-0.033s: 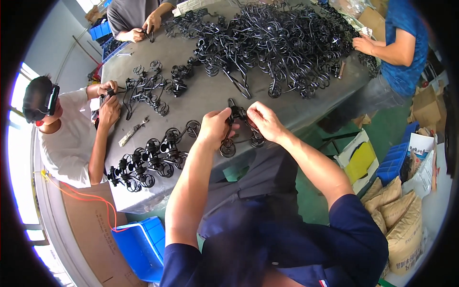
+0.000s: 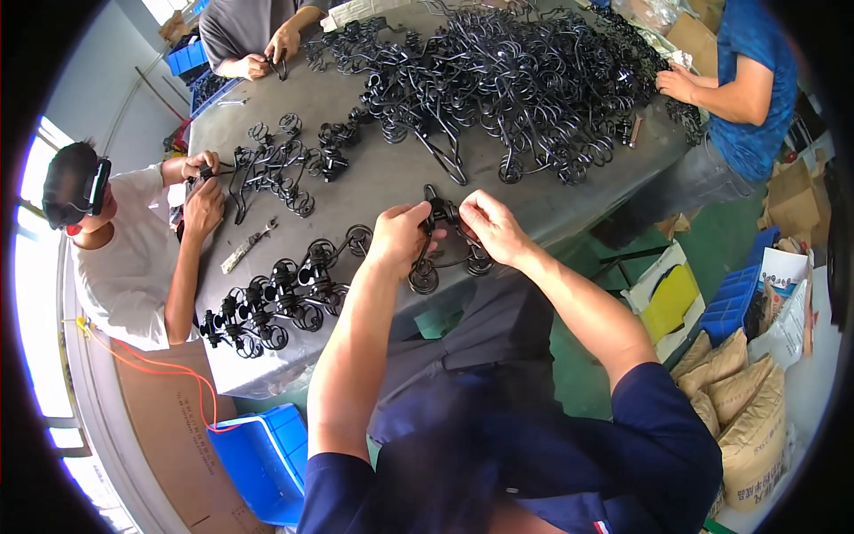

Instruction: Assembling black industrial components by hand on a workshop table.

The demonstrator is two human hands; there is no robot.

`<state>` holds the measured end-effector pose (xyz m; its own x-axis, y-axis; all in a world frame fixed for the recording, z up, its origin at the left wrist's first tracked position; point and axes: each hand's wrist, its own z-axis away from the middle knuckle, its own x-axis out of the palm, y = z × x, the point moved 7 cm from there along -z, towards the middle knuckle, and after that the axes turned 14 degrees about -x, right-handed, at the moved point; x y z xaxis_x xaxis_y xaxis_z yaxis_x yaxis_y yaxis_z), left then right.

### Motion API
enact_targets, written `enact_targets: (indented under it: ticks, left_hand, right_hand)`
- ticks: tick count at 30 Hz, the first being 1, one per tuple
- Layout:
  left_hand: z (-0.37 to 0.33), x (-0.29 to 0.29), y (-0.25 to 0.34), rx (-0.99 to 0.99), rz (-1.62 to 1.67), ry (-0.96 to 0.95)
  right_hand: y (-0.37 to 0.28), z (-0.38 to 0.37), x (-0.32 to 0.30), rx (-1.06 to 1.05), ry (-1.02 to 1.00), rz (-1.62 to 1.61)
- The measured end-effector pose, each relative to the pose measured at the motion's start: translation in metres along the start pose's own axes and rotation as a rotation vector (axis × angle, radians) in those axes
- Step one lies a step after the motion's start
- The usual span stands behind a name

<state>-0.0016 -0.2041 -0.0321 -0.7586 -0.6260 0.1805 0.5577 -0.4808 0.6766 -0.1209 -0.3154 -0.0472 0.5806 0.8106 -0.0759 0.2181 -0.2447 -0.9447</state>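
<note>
Near the table's front edge, my left hand grips a black bent-wire part with coiled ends and a chunky clamp-like middle. Its loop points away from me, and its coils hang toward my lap. My right hand is closed in a pinch at the right side of the same part; the fingertips partly hide what they hold. Left of my left forearm stands a row of similar black coiled parts with thick fittings, one coil close to my left wrist.
A big heap of black coiled wire parts covers the table's far side. A smaller cluster and a wrench lie left. Three people work around the table. A blue bin stands lower left; tan sacks stand right.
</note>
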Motion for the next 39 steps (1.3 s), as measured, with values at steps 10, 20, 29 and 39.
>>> enact_targets:
  ticks: [10,20,29,39]
  left_hand:
    - [-0.010,0.008,0.003,0.014,0.101,-0.067]
    - [0.014,0.026,0.012,0.143,0.001,0.059]
    - [0.041,0.016,0.010,0.282,-0.062,-0.064]
    - [0.055,0.021,0.010,0.472,-0.053,-0.103]
  right_hand:
    - [-0.010,-0.005,0.001,0.001,-0.090,0.062]
    - [-0.014,-0.013,-0.002,0.075,-0.024,0.081]
    - [-0.086,-0.002,0.009,-0.368,-0.166,0.541]
    - [-0.089,0.010,0.013,-0.452,-0.019,0.502]
